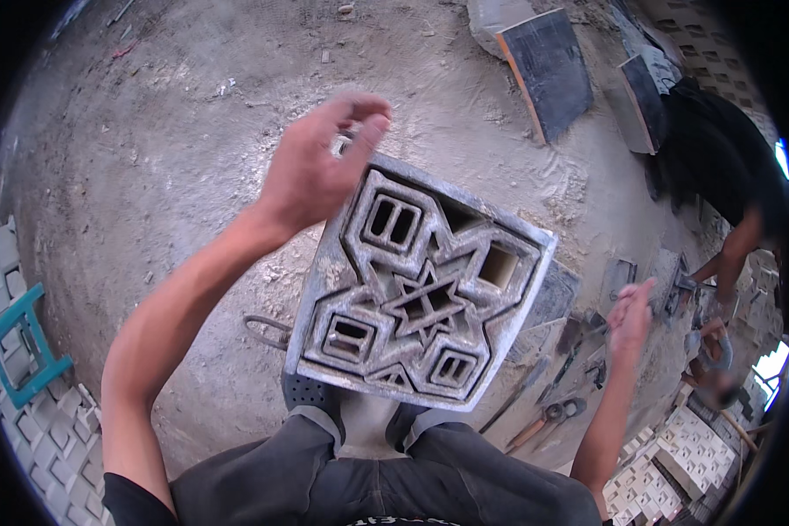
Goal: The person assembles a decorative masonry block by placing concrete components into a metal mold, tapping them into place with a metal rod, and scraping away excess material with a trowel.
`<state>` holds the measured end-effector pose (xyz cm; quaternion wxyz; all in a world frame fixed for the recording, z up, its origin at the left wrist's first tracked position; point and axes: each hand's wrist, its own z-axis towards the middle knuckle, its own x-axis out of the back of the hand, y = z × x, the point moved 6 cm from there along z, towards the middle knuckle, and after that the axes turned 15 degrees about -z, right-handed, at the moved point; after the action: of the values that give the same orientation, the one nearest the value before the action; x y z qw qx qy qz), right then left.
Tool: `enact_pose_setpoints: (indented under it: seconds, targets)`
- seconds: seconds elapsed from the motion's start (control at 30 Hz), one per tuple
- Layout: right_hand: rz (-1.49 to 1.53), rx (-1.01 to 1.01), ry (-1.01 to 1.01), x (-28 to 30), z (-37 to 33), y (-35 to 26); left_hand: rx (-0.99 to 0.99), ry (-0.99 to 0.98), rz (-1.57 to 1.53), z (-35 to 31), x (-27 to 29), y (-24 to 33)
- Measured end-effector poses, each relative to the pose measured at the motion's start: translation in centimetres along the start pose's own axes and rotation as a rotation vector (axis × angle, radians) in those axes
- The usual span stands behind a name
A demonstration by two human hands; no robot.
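A square grey block (421, 294), pierced with a star and rectangular openings, stands tilted on the ground just ahead of the person's knees, its patterned face turned up toward the camera. The left hand (316, 167) is at the block's upper left corner; its grip is pinched, thumb and fingertips drawn together around something small and pale, though what it is cannot be told. The right hand (631, 311) hangs apart to the block's right, its grip loosely curled and holding nothing.

Behind the block lies a dark slab (552, 298). Hand tools (552, 412) lie on the dirt floor (149, 131) by the right forearm. Two dark boards (548, 70) with orange edges stand farther off. Another person (728, 202) in black crouches at the right. A teal stool (17, 342) sits on patterned blocks at the left, and pale blocks (675, 465) are stacked at the lower right.
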<state>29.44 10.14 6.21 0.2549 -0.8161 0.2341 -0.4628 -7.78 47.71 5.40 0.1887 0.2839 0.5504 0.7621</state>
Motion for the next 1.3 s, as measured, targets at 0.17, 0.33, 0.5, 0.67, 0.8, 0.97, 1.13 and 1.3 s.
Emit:
enact_pose_setpoints:
  seconds: [0.17, 0.33, 0.5, 0.67, 0.8, 0.97, 1.13, 1.3]
  targets:
    - [0.529, 0.442, -0.28, -0.7, -8.3, -14.4, 0.29, 0.121, 0.14, 0.2, 5.0, -1.7]
    - [0.829, 0.753, -0.729, -3.9, -14.9, -21.1, 0.341, 0.133, 0.551, -2.4, 8.8, -0.6]
    - [0.962, 0.825, -0.832, -10.9, -18.3, -23.3, 0.042, 0.023, 0.257, -3.4, 6.9, 2.4]
    - [1.087, 0.688, -0.792, -15.5, -18.0, -22.6, -0.201, -0.206, 0.353, -3.9, 2.0, 5.8]
    - [1.155, 0.517, -0.776, -18.0, -16.1, -21.1, -0.201, -0.278, 0.334, -4.7, 0.8, 6.9]
    - [1.147, 0.539, -0.723, -17.2, -15.0, -20.4, -0.205, -0.283, 0.341, -5.2, 0.0, 7.1]
    - [1.062, 0.68, -0.765, -16.7, -18.1, -19.9, -0.217, -0.316, 0.343, -5.7, -0.5, 7.0]
    - [0.844, 0.987, -0.641, -16.9, -22.7, -18.5, -0.216, -0.286, 0.372, -6.1, -0.7, 6.9]
